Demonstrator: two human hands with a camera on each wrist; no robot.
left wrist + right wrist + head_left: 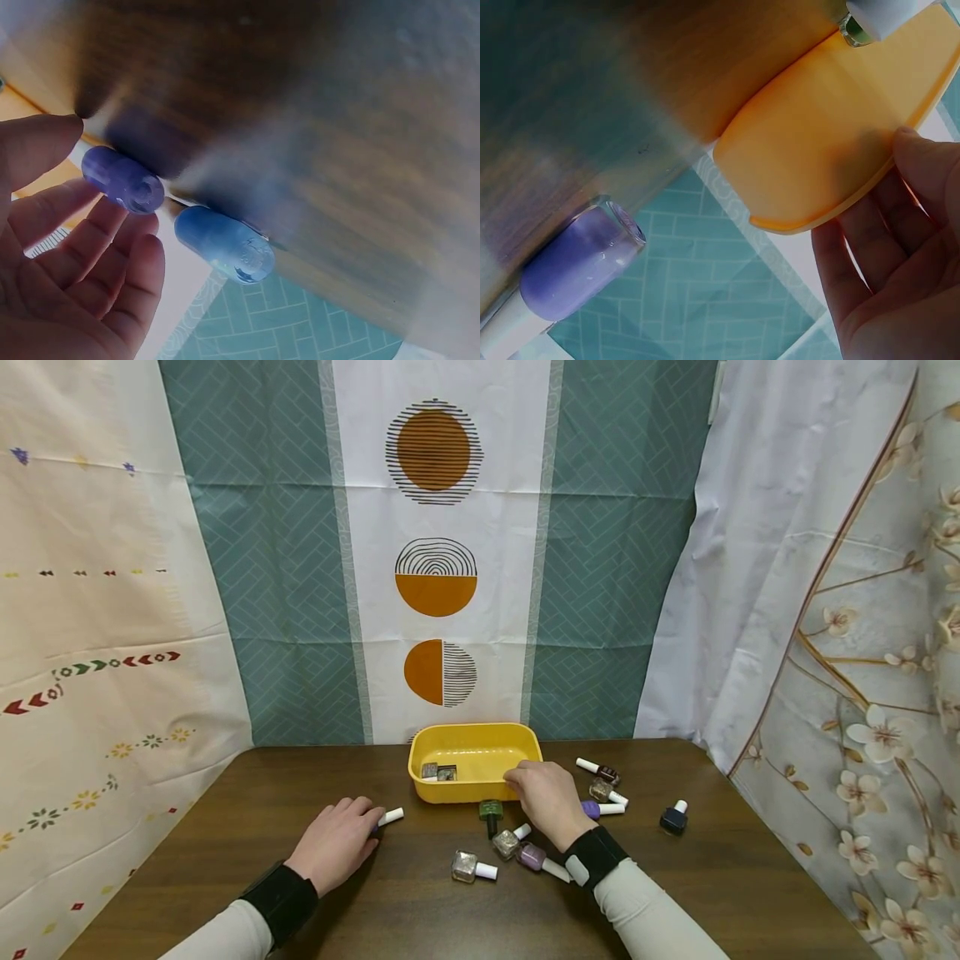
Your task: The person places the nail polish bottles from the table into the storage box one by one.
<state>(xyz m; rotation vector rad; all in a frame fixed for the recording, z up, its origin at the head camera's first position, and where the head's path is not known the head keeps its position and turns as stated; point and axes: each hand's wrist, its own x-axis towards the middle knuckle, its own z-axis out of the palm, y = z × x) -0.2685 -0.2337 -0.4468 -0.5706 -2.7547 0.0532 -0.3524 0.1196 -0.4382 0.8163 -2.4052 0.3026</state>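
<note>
In the head view my left hand (337, 839) is on the table left of the tray. Its thumb and fingers curl round a purple nail polish bottle (122, 180), which lies on its side. A blue nail polish bottle (225, 245) lies just beyond the fingertips. The hand mostly hides both bottles from the head camera; one white cap (391, 817) sticks out. My right hand (546, 797) grips the front right rim of a yellow plastic tray (480, 792), thumb outside and fingers over the edge. Two small bottles (446, 772) lie in the tray's left end.
A green bottle (491, 812) touches the tray's front. Glittery bottles (465, 867) and a mauve one (532, 857) lie nearer the front. Right of the tray are a purple bottle (591, 809), a dark brown one (607, 774) and a navy one (673, 820). Curtains hang behind.
</note>
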